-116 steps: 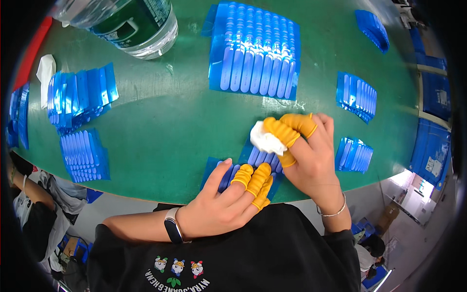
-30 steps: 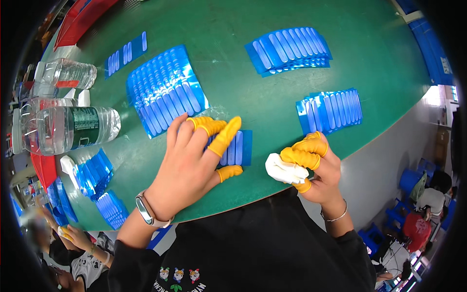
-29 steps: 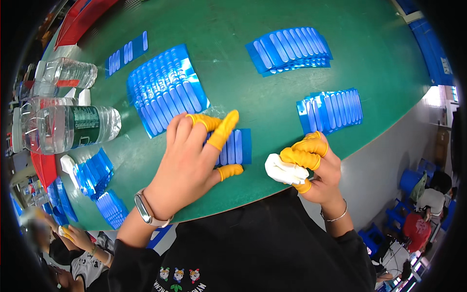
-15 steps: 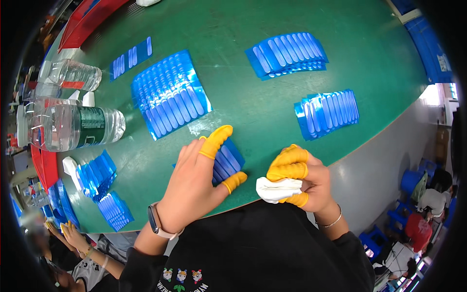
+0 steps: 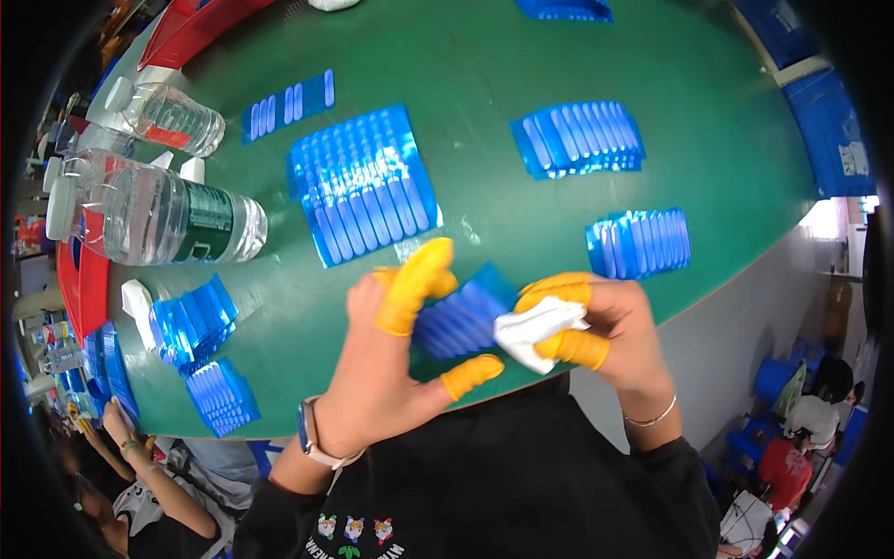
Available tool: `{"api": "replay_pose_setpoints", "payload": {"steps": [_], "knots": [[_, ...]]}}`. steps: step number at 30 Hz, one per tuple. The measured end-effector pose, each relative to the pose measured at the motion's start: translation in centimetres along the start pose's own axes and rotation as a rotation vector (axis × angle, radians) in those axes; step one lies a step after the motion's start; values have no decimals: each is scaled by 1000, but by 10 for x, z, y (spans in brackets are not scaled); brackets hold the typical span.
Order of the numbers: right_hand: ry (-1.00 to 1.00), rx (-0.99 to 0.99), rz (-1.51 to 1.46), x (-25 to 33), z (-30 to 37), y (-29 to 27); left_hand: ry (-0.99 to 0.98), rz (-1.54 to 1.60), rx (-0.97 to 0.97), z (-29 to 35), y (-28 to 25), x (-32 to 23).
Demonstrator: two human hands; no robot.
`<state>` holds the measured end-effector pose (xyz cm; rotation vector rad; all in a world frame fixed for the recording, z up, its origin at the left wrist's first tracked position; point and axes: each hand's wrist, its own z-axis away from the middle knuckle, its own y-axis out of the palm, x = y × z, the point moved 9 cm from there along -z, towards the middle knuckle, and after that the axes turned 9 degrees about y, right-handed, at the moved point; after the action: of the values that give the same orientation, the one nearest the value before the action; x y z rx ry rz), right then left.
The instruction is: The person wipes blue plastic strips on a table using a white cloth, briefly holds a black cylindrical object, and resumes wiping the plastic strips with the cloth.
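At the table's near edge, right hand (image 5: 622,328) pinches a white cloth (image 5: 535,328) between thumb and fingers, in yellow finger covers (image 5: 406,300). Cloth overlaps the right end of a blurred, strip-lined blue sheet (image 5: 458,320). Left hand (image 5: 380,359) spread around the sheet's left end, index above, thumb below; contact unclear.

Further out on the green table (image 5: 475,65): large stack (image 5: 361,191) beyond the hands, right stack (image 5: 638,244), left stack (image 5: 191,324), gappy sheet (image 5: 289,105), bottle (image 5: 209,219).

Progress: looks mid-handling on this one sheet, not yet set aside. Plenty of stacked sheets around; which are finished or pending, can't tell.

Versus half a second ago: cloth was apart from the sheet, now at it; sheet now blurred; another blue stack (image 5: 564,9) shows at the top edge.
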<state>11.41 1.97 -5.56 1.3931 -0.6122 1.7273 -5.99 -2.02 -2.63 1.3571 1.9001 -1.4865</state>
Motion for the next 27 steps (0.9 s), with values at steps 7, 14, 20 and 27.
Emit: {"api": "replay_pose_setpoints", "payload": {"steps": [7, 14, 20, 27], "knots": [[-74, -496, 206, 47, -43, -124, 2, -256, -228, 9, -52, 19], [-31, -671, 447, 51, -54, -173, -119, -514, -42, 9, -37, 36], [-69, -706, 482, 54, -52, -173, -189, -620, 61, 11, -25, 45], [-61, -665, 496, 51, -56, -173, -192, -615, 100, 16, -17, 46]]}}
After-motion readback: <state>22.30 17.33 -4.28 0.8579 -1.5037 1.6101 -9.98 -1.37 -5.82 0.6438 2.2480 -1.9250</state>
